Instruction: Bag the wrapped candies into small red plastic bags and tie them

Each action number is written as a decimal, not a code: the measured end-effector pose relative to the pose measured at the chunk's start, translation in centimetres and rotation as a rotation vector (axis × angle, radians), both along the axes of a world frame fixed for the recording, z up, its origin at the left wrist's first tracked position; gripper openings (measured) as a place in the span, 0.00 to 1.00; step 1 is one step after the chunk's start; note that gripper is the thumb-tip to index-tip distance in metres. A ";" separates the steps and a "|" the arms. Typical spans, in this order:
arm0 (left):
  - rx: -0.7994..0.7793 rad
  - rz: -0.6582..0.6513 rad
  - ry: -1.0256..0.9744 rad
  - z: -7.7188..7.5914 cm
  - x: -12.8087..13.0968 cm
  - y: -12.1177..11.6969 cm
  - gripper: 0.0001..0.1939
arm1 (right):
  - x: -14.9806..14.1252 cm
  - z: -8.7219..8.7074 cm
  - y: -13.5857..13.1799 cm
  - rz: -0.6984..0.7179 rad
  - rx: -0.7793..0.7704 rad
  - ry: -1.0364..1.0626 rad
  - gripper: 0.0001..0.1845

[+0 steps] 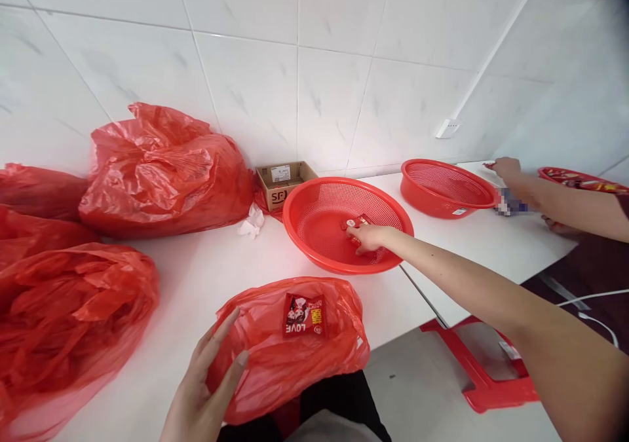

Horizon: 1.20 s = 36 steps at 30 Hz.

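Head view, left hand [201, 383]: it is at the left rim of the front bag [295, 389], with thumb and fingers spread apart; the fingertips are at the red plastic, but nothing is pinched between them, as far as I see.
Right hand [368, 236]: it reaches down inside the near basket [304, 258], with the fingers on the red packets [364, 220]; the hand covers a part of them, so I cannot tell if it is pinching one or only touching.
LOVE packet [304, 315]: it lies in the mouth of the front bag, with the word upside down.
Near basket: it is red, round and with small holes, and stands on the white table [196, 265], beyond the front bag.
Left side: a big full bag [167, 180] leans near the wall, and a loose bag [73, 317] spreads before it; both are red.
Between big bag and near basket: a carton [285, 186] with the letters SF, and before it a crumpled tissue [252, 222].
Right side: a second red basket [449, 190], and beyond it a co-worker's hand [508, 167].
Floor: a red stool [496, 389], partly behind the right arm.
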<state>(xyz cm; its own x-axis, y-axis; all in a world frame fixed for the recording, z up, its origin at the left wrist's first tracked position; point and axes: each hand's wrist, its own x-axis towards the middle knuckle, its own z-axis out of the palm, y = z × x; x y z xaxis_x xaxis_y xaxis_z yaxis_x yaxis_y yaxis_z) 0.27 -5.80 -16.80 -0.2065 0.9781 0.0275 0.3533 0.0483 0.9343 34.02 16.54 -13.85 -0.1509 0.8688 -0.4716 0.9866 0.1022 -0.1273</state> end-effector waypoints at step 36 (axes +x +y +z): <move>-0.014 0.066 -0.048 -1.8 -1.2 0.5 0.29 | -7.8 3.2 -2.9 0.208 0.264 0.384 0.18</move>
<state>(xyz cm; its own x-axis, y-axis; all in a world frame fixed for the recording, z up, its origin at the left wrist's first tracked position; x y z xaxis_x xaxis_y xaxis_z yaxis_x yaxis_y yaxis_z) -0.91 -5.35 -18.57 -0.2710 0.9626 0.0020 0.3033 0.0834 0.9492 26.18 13.62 -10.61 -0.4524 0.8841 -0.1168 0.8292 0.3688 -0.4201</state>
